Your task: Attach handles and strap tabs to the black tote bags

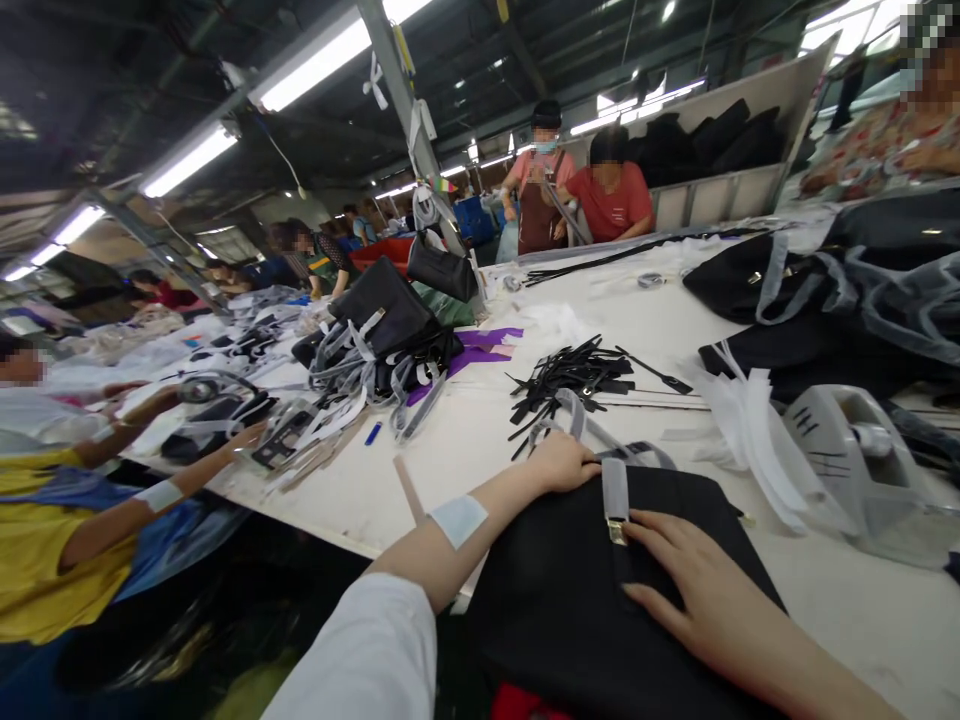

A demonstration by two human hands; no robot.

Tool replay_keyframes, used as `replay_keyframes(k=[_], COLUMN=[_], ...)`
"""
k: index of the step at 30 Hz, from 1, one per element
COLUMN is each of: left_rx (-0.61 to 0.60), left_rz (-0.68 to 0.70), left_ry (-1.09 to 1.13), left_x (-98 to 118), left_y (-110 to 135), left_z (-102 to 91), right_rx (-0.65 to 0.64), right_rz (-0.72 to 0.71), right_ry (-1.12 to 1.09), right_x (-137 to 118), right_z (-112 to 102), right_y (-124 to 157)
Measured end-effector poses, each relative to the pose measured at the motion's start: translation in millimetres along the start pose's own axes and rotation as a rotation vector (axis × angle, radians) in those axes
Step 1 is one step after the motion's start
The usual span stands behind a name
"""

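A black handbag point(555, 600) lies in front of me, overlapping the front edge of the table. My left hand point(559, 463) is closed at its far left edge, fingers curled over the bag's top. Flat on the front of the bag rests my right hand point(690, 575), fingers stretched and thumb apart. Its fingertips touch a gold clasp point(616, 532), below a strap wrapped in whitish film point(615, 488). A film-wrapped handle point(574, 412) arches behind my left hand.
Black strap pieces point(574, 380) lie in a pile beyond the bag. A clear tape dispenser point(847, 450) stands at right, near white strips point(750, 430) and more black bags point(885, 240). At left, a co-worker in yellow point(67, 530) handles items; other people stand across the table point(465, 430).
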State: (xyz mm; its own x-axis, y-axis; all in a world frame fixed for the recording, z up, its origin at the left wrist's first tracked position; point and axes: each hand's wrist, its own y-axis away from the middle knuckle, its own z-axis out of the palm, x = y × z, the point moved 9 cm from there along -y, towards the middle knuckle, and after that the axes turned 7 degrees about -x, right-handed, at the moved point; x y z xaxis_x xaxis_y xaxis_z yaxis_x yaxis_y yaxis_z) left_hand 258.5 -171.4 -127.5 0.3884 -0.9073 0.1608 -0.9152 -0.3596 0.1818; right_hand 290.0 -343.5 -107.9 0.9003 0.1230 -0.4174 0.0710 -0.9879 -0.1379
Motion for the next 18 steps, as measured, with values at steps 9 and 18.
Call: replay_keyframes(k=[9,18], left_rx=[0.305,0.356], left_rz=[-0.109,-0.654], left_ry=[0.292,0.466], left_x=[-9.6,-144.3], left_y=[32.7,6.8], left_z=[35.1,4.8], right_rx=[0.122,0.181], right_rz=[-0.158,-0.179], right_ry=[0.194,0.244], right_x=[2.2,0.5], right_z=[73.7,66.8], right_y=[27.9,22.8])
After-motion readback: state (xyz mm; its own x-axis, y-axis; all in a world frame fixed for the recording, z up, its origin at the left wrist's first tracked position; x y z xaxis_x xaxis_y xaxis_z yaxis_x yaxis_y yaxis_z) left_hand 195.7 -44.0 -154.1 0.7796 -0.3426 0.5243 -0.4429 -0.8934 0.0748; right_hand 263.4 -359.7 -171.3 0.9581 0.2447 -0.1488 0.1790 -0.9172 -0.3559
